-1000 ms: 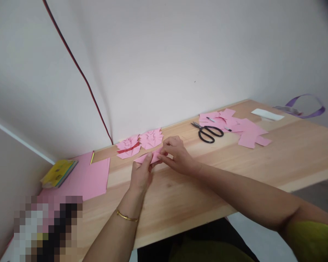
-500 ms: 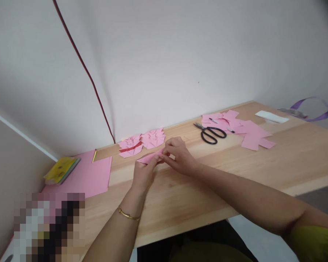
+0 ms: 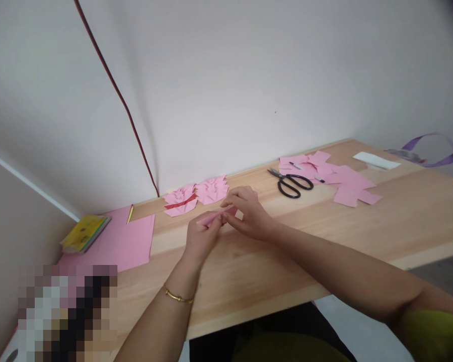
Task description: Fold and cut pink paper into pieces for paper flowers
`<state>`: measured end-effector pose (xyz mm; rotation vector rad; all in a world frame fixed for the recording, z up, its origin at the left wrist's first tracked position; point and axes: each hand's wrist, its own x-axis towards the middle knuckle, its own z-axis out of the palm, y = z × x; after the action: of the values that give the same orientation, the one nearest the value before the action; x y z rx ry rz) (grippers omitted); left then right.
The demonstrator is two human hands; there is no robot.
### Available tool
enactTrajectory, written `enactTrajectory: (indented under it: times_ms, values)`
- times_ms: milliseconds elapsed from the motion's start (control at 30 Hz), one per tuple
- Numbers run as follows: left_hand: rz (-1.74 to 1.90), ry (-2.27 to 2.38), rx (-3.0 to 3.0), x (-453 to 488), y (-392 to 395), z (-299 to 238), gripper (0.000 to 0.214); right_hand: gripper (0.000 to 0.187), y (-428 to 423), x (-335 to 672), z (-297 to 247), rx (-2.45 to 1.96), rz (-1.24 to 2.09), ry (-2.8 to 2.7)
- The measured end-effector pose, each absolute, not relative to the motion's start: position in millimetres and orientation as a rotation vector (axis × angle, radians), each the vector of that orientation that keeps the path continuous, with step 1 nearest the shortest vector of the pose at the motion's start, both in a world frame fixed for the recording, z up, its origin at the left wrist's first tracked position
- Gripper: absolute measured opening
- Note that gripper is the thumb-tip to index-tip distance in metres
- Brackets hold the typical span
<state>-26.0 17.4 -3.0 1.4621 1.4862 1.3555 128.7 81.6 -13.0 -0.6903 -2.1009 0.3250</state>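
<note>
Together, the left hand (image 3: 201, 240) and the right hand (image 3: 250, 217) pinch one folded pink paper (image 3: 213, 218) between their fingertips, just above the wooden table (image 3: 272, 271) near its middle. Behind it, by the wall, lie two pleated pink pieces (image 3: 211, 190). One pair of black scissors (image 3: 292, 184) lies further right, beside a scatter of pink offcuts (image 3: 343, 181).

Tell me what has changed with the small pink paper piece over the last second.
Left hand and right hand keep pinching the small folded pink paper piece; it now looks narrower and slightly raised off the light wooden table. Black-handled scissors, folded pink paper shapes by the wall and large pink sheet lie as before.
</note>
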Motion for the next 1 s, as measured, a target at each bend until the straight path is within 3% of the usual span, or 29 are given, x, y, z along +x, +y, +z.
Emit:
enactTrajectory:
  times_ms: [233, 500, 1000]
  values:
    - [1.249, 1.508, 1.496, -27, 19, -3, 0.018, 0.010, 88, 126, -20, -0.627, 0.461, -2.158]
    - [1.255, 1.380, 1.125, -29, 25, -23, 0.028, 0.017, 90, 128, -12, -0.623, 0.736, -2.054]
    - [1.290, 1.222, 0.935, -26, 27, -29, 0.023, 0.019, 89, 127, -11, -0.679, 1.074, -1.983]
